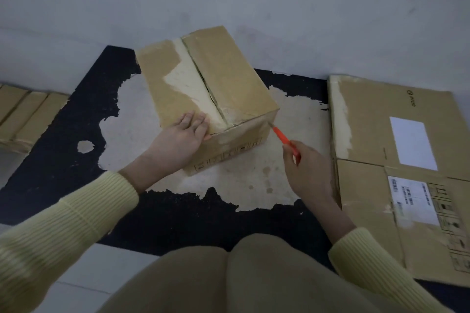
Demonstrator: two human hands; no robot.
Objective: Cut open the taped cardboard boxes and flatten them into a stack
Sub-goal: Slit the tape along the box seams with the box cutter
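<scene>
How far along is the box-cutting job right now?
Done: flattened cardboard lies at the right. In hand: the left hand presses down on the box while the right hand holds the orange cutter, tip at its near right edge. Left: finish cutting, flatten and stack it.

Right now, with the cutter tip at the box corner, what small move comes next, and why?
Probably draw the orange cutter along the near top edge of the box toward the centre seam: shiny tape covers that end, the right hand holds the tip at the corner, and the left hand presses the top steady.
</scene>
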